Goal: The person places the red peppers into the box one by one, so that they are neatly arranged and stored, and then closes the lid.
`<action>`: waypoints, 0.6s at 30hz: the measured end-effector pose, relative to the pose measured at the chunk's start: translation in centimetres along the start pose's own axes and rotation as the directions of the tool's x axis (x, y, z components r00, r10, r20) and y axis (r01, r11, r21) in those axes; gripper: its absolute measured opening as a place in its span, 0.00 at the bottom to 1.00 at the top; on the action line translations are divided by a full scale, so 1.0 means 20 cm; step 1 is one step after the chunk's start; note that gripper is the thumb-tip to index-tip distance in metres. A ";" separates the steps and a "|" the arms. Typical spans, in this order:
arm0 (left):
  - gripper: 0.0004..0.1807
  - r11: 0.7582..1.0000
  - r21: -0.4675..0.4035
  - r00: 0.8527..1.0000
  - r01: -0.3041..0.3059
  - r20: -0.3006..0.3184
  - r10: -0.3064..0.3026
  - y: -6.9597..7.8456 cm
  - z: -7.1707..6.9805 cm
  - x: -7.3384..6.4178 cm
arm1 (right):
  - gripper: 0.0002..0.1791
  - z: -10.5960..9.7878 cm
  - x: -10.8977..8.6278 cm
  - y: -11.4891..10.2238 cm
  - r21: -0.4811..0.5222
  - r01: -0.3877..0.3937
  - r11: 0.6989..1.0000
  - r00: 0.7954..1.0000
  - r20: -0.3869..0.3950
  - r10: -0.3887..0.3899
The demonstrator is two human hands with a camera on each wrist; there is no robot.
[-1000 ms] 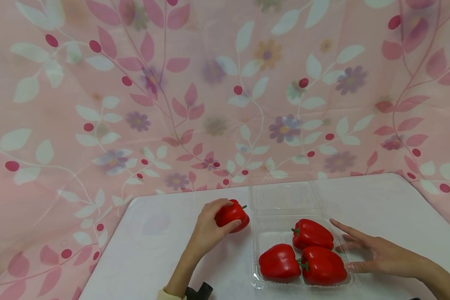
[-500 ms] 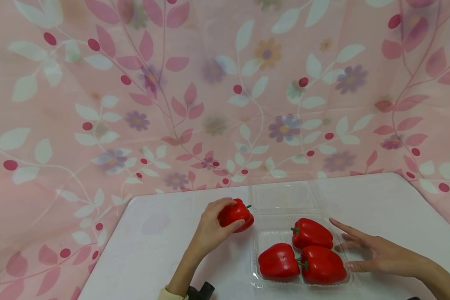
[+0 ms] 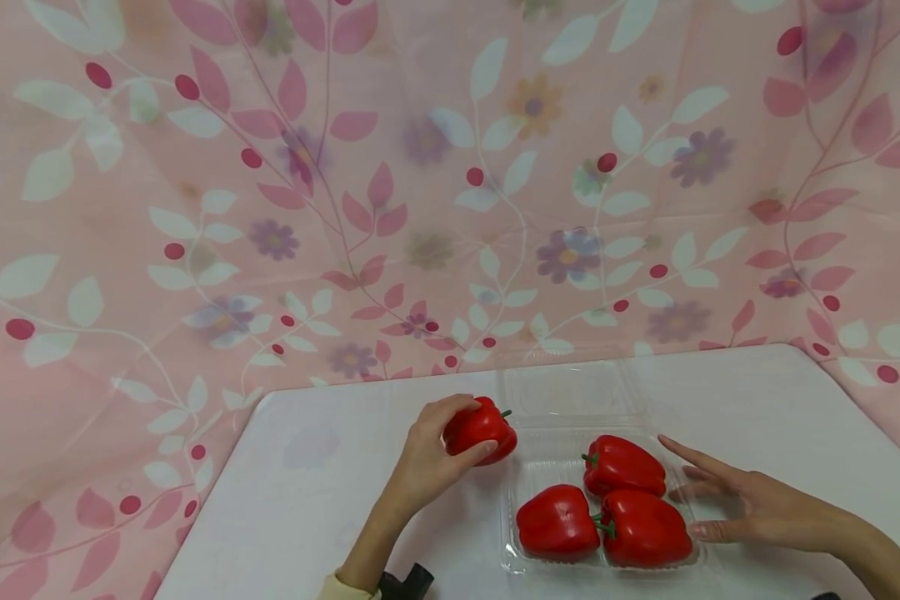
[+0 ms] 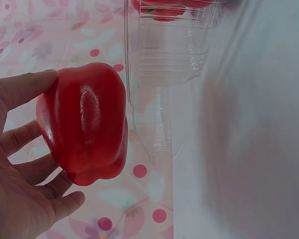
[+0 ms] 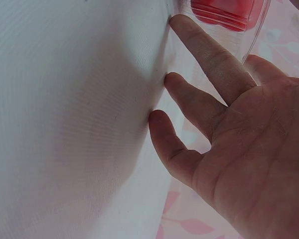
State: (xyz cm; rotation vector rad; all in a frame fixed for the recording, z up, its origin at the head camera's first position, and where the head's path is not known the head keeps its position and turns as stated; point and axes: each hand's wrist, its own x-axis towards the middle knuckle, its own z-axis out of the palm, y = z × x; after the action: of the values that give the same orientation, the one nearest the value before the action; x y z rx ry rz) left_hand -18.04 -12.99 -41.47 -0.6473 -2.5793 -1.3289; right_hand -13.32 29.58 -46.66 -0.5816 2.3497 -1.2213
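Note:
My left hand [image 3: 429, 458] grips a red bell pepper [image 3: 482, 432] between thumb and fingers, just left of a clear plastic clamshell box [image 3: 512, 475]. In the left wrist view this pepper [image 4: 87, 122] hangs clear of the tabletop, its lobed end toward the bottom of the picture. Three more red bell peppers lie in the box: one at the back right [image 3: 624, 467], one at the front right [image 3: 647, 528] and one at the front left [image 3: 558, 522]. At the box's right side my right hand [image 3: 765, 510] has its fingers spread; some fingertips touch the table in the right wrist view.
The box's transparent lid [image 3: 570, 393] lies folded back behind it on the white table [image 3: 330, 500]. A pink floral cloth [image 3: 390, 208] hangs behind the table's far edge. A black device [image 3: 407, 582] sits at my left wrist.
My left hand has moved slightly right with the bell pepper, bringing it to the box's left edge. The right hand and the peppers in the box stay put.

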 end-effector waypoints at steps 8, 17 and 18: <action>0.28 0.999 -0.027 0.999 -0.044 0.017 0.044 0.01 0.02 0.01 | 0.51 0.00 0.00 -0.01 0.024 0.001 1.000 1.000 0.014 -0.002; 0.28 0.997 -0.046 0.996 -0.056 0.065 0.059 0.04 0.05 0.02 | 0.50 -0.01 -0.01 -0.01 0.025 0.025 0.999 0.999 0.019 -0.026; 0.28 0.997 -0.043 0.995 -0.060 0.071 0.063 0.05 0.05 0.02 | 0.50 -0.01 -0.01 -0.01 0.021 0.033 0.999 0.999 0.016 -0.034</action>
State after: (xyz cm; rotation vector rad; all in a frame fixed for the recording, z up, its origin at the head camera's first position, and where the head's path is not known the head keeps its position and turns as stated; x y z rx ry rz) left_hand -17.93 -11.55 -41.28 -0.7896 -2.5715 -1.3668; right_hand -13.18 29.73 -46.41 -0.6240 2.3194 -1.2494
